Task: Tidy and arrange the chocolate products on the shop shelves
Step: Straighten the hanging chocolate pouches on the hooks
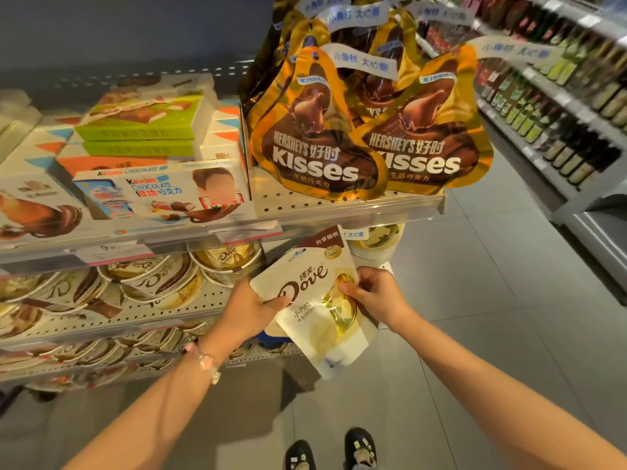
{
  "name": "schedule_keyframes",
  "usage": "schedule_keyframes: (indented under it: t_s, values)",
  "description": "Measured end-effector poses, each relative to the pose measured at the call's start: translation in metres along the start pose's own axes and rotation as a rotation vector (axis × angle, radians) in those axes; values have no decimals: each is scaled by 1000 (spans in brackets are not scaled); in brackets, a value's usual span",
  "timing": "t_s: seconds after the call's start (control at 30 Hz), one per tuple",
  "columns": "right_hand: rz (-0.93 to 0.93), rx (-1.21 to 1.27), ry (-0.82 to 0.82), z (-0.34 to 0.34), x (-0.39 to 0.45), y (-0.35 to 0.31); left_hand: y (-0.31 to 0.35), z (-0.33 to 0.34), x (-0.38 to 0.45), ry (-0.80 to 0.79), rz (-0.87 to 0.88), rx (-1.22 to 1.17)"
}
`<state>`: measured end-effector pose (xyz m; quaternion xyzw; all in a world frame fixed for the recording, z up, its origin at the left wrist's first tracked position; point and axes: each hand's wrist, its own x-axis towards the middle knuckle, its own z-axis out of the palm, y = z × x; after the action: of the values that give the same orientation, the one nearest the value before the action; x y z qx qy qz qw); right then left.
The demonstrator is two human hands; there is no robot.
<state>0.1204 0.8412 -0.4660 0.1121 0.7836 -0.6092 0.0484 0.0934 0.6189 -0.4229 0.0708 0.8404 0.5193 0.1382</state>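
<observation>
Hershey's Kisses bags (319, 144) crowd the top shelf (349, 206) edge directly above, Kinder Chocolate box (163, 193) to their left, round Dove tubs (152, 279) on the tier below. White Dove pouch (315, 300) is off-shelf, in front of the lower tier, long axis tilted, top end up-left toward the shelf. Left hand (251, 310) pinches its left edge with the thumb on the front; right hand (376, 293) pinches the right edge.

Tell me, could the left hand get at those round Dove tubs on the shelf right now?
Probably not at once: the left hand grips the white Dove pouch together with the right hand. The round Dove tubs sit close beside it, unobstructed.
</observation>
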Motion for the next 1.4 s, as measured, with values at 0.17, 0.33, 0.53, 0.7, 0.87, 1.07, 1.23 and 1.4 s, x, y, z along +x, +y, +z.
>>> schedule_keyframes:
  t_s: [0.17, 0.33, 0.53, 0.7, 0.87, 1.07, 1.23, 1.4]
  values:
    - [-15, 76, 14, -11, -2, 5, -9, 4, 11, 123, 1, 96]
    - [-22, 115, 125, -27, -2, 16, -11, 6, 13, 95, -20, 72]
    - [81, 155, 374, -65, 6, 39, -20, -6, 16, 126, -81, 70]
    - [89, 240, 440, -60, 25, 33, -19, -7, 13, 159, -34, 74]
    - [127, 320, 434, -52, 42, 28, -18, -6, 6, 173, -65, 28]
    - [141, 391, 401, -39, 51, 30, -19, -6, -2, 194, -68, 31]
    - [144, 358, 391, -41, 47, 36, -17, -10, -7, 193, -72, 40]
    - [164, 253, 370, -48, 41, 39, -16, -11, -12, 166, -80, 63]
